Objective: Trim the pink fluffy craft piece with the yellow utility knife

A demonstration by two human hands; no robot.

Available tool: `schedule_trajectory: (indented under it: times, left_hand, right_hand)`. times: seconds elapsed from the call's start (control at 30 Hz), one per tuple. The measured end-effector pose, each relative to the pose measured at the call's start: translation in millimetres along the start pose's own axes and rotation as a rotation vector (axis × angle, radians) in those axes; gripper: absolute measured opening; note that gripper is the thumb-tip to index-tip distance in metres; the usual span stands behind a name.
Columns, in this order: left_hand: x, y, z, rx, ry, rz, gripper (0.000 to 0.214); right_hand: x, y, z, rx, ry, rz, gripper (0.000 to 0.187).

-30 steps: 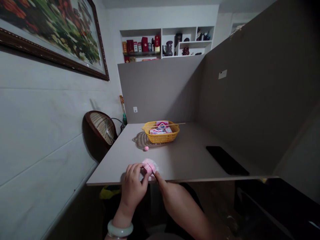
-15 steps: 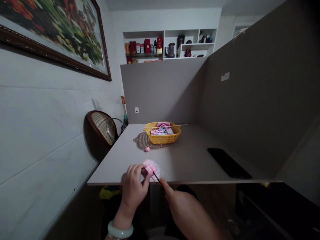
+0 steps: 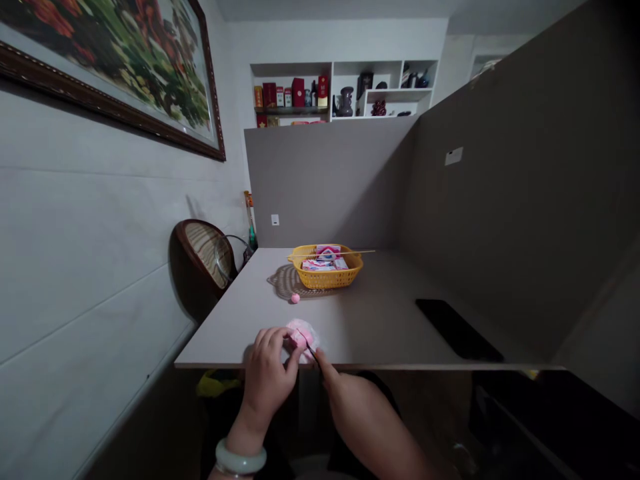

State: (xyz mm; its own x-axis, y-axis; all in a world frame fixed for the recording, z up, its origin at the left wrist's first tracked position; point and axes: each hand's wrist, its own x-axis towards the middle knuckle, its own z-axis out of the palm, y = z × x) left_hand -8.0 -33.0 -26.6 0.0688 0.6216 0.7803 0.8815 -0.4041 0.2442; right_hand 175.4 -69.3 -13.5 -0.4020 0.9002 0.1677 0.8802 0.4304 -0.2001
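My left hand (image 3: 273, 360) pinches a rounded pink lump (image 3: 299, 339) between thumb and fingers at the near table edge; the lump looks like soap, though its material is not certain. In my right hand (image 3: 336, 379) is a slim dark-handled carving knife (image 3: 313, 354), its tip against the lump's right side. A thin dark line crosses the lump's top. Beneath it spreads a patch of pale pink shavings (image 3: 309, 328). Farther back on the table lies a small pink ball (image 3: 295, 299), apart from both hands.
A yellow plastic basket (image 3: 327, 279) holds pink-and-white packets (image 3: 327, 253), with a thin stick (image 3: 367, 252) across its rim. A black flat slab (image 3: 457, 329) lies at the table's right. Grey partitions (image 3: 325, 180) stand behind and to the right.
My right hand and the knife have shifted slightly left and up against the pink lump. My left hand keeps its hold. The view has moved slightly.
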Motion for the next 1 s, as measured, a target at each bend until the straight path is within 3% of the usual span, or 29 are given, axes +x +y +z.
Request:
schedule_trajectory:
  times: [0.13, 0.3, 0.5, 0.7, 0.9, 1.0]
  left_hand:
    - [0, -1, 1.0, 0.001, -0.007, -0.011, 0.016]
    - [-2, 0, -0.1, -0.017, -0.042, -0.008, 0.015]
    - [0, 1, 0.1, 0.014, -0.004, -0.014, 0.017]
    - [-1, 2, -1.0, 0.002, -0.025, -0.005, 0.015]
    - [-1, 1, 0.0, 0.005, -0.022, -0.022, 0.017]
    - [-1, -1, -0.2, 0.004, -0.026, -0.012, 0.017]
  right_hand:
    - [7, -4, -10, 0.046, -0.028, -0.019, 0.069]
    - [-5, 7, -7, -0.003, -0.064, -0.014, 0.066]
    - [9, -9, -22, 0.024, -0.064, 0.011, 0.068]
    - [-8, 4, -15, -0.015, -0.121, 0.021, 0.064]
    - [6, -11, -26, 0.034, -0.076, 0.021, 0.065]
    - [0, -5, -24, 0.079, -0.098, 0.016, 0.062]
